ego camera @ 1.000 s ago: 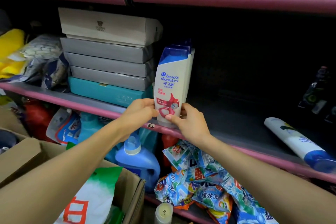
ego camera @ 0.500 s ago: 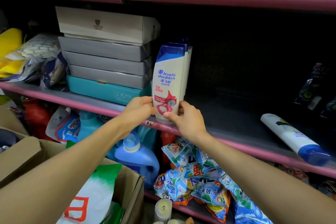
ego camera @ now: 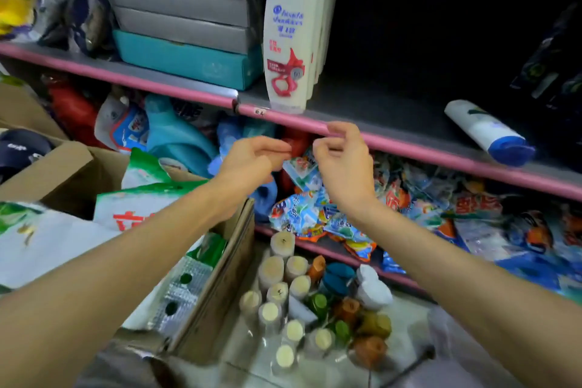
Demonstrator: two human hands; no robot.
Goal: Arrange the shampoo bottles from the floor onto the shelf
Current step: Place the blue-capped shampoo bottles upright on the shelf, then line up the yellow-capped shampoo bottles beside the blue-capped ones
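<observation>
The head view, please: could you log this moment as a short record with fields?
shelf: pink-edged shelf
placed: shampoo bottles upright in a row at the front edge, beside the teal box
lying: white tube on its side, to the right
left hand: empty, fingers loosely curled, below the shelf
right hand: empty, same
floor: bottle cluster, caps up

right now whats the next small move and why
Probably reach down to the bottles on the floor for another one. Both the left hand and right hand hold nothing, and the shampoo bottle stands upright on the shelf.
</observation>
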